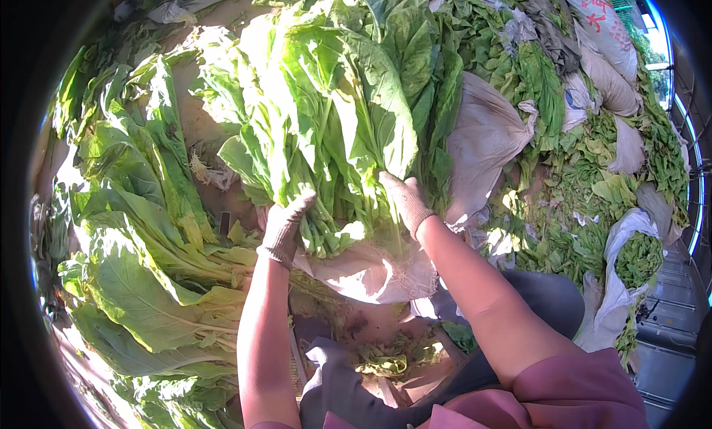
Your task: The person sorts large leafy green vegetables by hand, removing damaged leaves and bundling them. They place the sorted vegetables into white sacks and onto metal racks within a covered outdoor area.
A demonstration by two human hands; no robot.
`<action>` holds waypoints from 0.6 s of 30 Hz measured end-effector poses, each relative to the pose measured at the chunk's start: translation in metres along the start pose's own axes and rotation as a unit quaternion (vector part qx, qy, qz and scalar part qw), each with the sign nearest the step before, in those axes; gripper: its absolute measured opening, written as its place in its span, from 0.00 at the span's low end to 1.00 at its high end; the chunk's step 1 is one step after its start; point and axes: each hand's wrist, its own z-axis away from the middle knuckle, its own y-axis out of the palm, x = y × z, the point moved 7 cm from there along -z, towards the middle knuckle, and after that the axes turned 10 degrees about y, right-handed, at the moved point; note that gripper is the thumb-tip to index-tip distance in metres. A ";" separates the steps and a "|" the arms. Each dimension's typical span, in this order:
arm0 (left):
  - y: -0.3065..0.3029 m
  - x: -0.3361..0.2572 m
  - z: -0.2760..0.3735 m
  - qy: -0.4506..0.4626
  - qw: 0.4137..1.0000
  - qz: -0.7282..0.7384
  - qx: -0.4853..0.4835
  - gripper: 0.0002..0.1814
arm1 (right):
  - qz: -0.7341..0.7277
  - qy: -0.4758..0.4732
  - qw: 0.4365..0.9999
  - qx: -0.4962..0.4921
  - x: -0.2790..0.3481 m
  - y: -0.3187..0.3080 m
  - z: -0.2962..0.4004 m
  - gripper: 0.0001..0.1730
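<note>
Before me lies a thick bundle of large green leaves (334,112), its stems towards me and its broad ends pointing away. My left hand (286,223), in a knitted glove, is closed around the stem ends at the bundle's left side. On the right side my right hand (406,201), gloved too, presses against the leaves with thumb and fingers; the leaves hide part of its grip. A pale woven sack (378,276) is spread under the stem ends, with frayed threads near its right edge.
Large loose leaves (139,284) are heaped at the left. Tied pale cloth (484,134) lies right of the bundle. Filled sacks (606,45) and leaf piles (578,206) cover the right side. An open white sack of leaves (617,262) stands at the lower right. Leaf scraps (389,364) lie between my legs.
</note>
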 end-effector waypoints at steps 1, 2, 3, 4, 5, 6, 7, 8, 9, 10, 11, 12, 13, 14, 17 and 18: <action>0.002 0.004 -0.001 0.001 1.000 0.002 -0.003 0.25 | 0.007 -0.017 0.999 -0.030 -0.004 -0.002 -0.002 0.42; 0.001 0.006 -0.003 -0.001 1.000 0.000 -0.006 0.25 | 0.005 -0.047 0.999 0.004 -0.007 0.000 -0.003 0.48; 0.003 0.005 -0.003 0.001 1.000 0.014 -0.008 0.24 | 0.009 -0.035 0.999 -0.007 -0.012 -0.001 0.000 0.49; 0.004 0.005 -0.002 -0.006 1.000 0.022 -0.001 0.24 | 0.013 -0.023 0.999 -0.018 -0.017 -0.002 0.003 0.50; 0.005 0.004 -0.001 -0.013 0.999 0.030 0.005 0.23 | 0.019 -0.011 0.999 -0.028 -0.022 -0.002 0.007 0.51; 0.005 -0.008 0.007 -0.008 0.999 0.034 -0.004 0.23 | -0.075 -0.012 0.996 0.057 -0.008 0.006 0.035 0.54; 0.002 -0.015 0.007 0.006 0.999 0.024 -0.021 0.24 | -0.117 -0.003 0.987 0.109 0.008 0.014 0.056 0.49; 0.001 -0.024 0.013 0.003 0.999 0.037 -0.024 0.25 | -0.156 0.014 0.974 0.164 0.019 0.026 0.075 0.44; 0.004 -0.034 0.018 -0.004 0.998 0.054 -0.020 0.25 | -0.272 0.026 0.898 0.345 0.029 0.045 0.091 0.40; 0.008 -0.038 0.017 0.000 0.998 0.056 -0.003 0.26 | -0.301 -0.050 0.913 0.271 0.027 0.046 0.071 0.31; 0.010 -0.038 0.016 -0.034 0.997 0.062 -0.007 0.26 | -0.273 -0.050 0.941 0.196 0.014 0.042 0.052 0.30; 0.005 -0.037 0.017 -0.025 0.999 0.048 -0.003 0.26 | -0.242 -0.050 0.961 0.124 0.006 0.043 0.040 0.29; 0.001 -0.039 0.016 -0.011 0.999 0.033 0.000 0.27 | -0.209 -0.053 0.975 0.055 0.007 0.043 0.032 0.29; -0.004 -0.035 0.018 -0.022 0.999 0.013 -0.024 0.27 | -0.068 -0.109 0.990 0.056 0.021 0.045 0.025 0.30; -0.012 -0.027 0.017 0.005 0.999 -0.032 -0.019 0.25 | 0.332 -0.287 0.898 -0.021 0.055 0.063 0.014 0.32; -0.008 -0.024 0.016 0.015 0.999 -0.031 -0.017 0.24 | 0.448 -0.327 0.829 -0.068 0.060 0.070 0.011 0.34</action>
